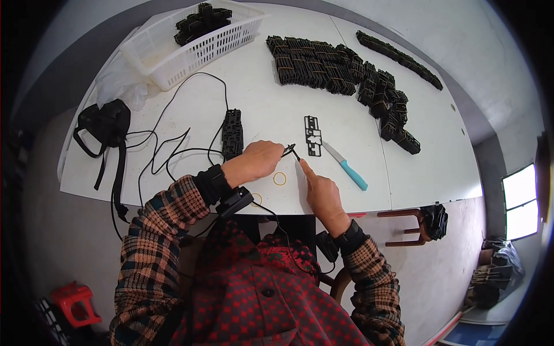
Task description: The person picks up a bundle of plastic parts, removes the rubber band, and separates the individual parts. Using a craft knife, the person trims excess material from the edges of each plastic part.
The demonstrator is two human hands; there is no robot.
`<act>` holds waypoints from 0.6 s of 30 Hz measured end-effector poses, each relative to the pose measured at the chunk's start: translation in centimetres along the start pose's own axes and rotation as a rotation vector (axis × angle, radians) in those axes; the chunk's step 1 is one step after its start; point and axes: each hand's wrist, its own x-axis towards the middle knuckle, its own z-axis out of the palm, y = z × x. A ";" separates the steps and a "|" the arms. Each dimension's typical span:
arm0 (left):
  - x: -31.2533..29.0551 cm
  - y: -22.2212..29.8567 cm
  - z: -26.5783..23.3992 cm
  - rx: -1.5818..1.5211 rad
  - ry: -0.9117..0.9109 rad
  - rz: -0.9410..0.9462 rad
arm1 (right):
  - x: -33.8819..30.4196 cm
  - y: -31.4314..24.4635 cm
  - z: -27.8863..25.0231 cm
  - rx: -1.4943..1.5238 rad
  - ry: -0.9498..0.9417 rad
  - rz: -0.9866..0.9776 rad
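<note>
My left hand is closed on a small black plastic part that sticks out past the fingertips. My right hand is closed, its index finger stretched along a thin dark piece that meets the part's tip; most of what it grips is hidden. Just beyond my right hand lies a flat black plastic frame with cut-out openings. Beside it rests a knife with a turquoise handle. Left of my left hand stands a stack of black plastic frames. A yellow rubber band lies near my wrists.
Banded bundles of black parts spread over the white table, with another row behind. A white plastic basket holds more parts. A black bag and loose cables lie left. A red stool stands on the floor.
</note>
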 end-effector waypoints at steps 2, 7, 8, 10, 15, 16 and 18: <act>-0.1 -0.3 0.3 -0.001 0.023 0.010 | 0.0 -0.1 0.0 -0.061 -0.009 -0.026; -0.2 -0.3 0.6 0.015 0.049 0.018 | 0.0 -0.2 0.3 -0.125 0.012 -0.079; -0.2 -0.3 0.6 0.015 0.050 0.018 | 0.0 -0.2 0.3 -0.129 0.005 -0.064; -0.2 -0.4 0.6 0.005 0.074 0.038 | 0.0 -0.3 0.3 -0.136 0.001 -0.051; -0.7 -0.5 1.1 0.015 0.124 0.091 | -0.1 -0.1 0.5 -0.105 0.006 -0.091; -0.6 -0.5 1.1 0.014 0.126 0.092 | -0.1 -0.1 0.5 -0.098 0.006 -0.082; -0.3 -0.8 0.8 0.024 0.103 0.090 | -0.1 0.0 0.3 -0.093 0.007 -0.072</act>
